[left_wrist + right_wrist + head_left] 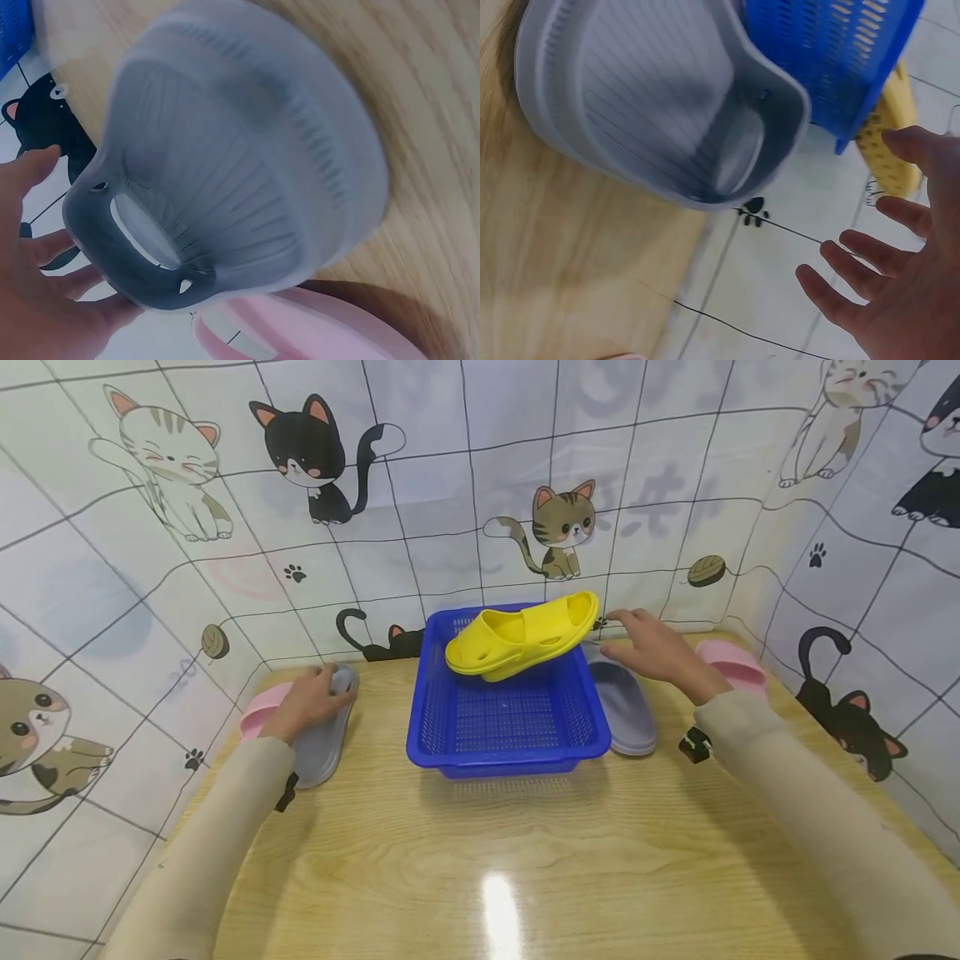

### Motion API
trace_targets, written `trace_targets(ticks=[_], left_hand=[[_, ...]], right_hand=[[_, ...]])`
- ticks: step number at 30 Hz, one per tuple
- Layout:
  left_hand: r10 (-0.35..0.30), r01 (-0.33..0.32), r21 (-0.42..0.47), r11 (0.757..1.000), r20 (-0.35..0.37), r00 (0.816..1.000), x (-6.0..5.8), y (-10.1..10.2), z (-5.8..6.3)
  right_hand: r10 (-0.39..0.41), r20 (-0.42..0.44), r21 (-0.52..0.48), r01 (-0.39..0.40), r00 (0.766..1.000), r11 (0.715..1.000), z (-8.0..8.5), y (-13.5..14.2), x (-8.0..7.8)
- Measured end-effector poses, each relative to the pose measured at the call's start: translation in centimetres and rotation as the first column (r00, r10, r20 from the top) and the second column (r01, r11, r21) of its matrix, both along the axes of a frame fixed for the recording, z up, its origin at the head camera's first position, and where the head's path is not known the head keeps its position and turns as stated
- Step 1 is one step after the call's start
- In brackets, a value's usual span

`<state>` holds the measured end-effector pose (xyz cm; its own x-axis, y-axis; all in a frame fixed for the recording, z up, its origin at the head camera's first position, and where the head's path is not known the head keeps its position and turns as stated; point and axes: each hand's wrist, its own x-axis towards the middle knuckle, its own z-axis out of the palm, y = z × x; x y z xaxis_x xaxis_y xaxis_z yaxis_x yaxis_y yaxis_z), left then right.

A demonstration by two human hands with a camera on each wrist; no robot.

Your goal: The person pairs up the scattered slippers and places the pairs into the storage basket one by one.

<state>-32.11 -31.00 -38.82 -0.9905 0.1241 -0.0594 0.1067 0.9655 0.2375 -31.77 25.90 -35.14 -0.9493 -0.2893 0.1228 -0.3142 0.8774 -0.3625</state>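
Observation:
My left hand [306,697] is over the far end of a grey slipper [321,743] on the table's left. In the left wrist view, its fingertips lie right at the rim of that slipper [217,150], while the thumb stands apart. My right hand [656,647] is in the air with fingers spread and nothing in them, right of a pair of yellow slippers [517,639]. The yellow pair lies tilted across the back of a blue plastic basket [510,753]. A second grey slipper [630,718] is beside the basket's right wall, partly hidden by it.
Pink slippers stand at the outer sides: one [258,714] behind my left hand, another [731,664] beyond my right wrist. A wall cover with cats [442,468] encloses the wooden table [420,868] at the back and sides.

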Motion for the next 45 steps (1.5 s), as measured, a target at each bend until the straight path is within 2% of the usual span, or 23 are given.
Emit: trace_targets(ticks=[9,16,19,25,29,35,45], left_hand=[[0.011,-0.002,-0.061,0.998,0.136,0.991,0.1,0.2,0.4],[-0.026,0.040,-0.092,0.995,0.148,0.989,0.1,-0.1,0.5],[-0.048,0.064,-0.099,0.993,0.160,0.986,0.2,-0.2,0.3],[-0.077,0.091,-0.098,0.991,0.141,0.987,0.2,0.0,0.3],[-0.080,0.091,-0.081,0.993,0.134,0.988,-0.2,0.1,0.6],[-0.051,0.066,-0.076,0.995,0.178,0.983,-0.4,0.3,0.8],[-0.039,0.041,-0.008,0.999,0.181,0.983,-0.4,0.2,1.0]], right_hand=[[0.028,0.022,0.008,-0.028,0.999,1.000,-1.6,-0.5,-1.6],[0.106,-0.005,0.066,-0.106,0.994,0.992,-2.6,-1.8,-2.7],[0.139,0.011,0.112,-0.139,0.990,0.984,-3.6,-2.1,-3.1],[0.192,0.081,0.107,-0.200,0.978,0.974,-4.9,-2.3,-3.6],[0.198,0.111,0.079,-0.207,0.974,0.975,-4.9,-2.1,-3.7],[0.159,0.171,0.094,-0.177,0.972,0.980,-5.0,-1.6,-3.7],[0.182,0.138,0.121,-0.199,0.974,0.973,-4.2,-1.2,-3.6]])
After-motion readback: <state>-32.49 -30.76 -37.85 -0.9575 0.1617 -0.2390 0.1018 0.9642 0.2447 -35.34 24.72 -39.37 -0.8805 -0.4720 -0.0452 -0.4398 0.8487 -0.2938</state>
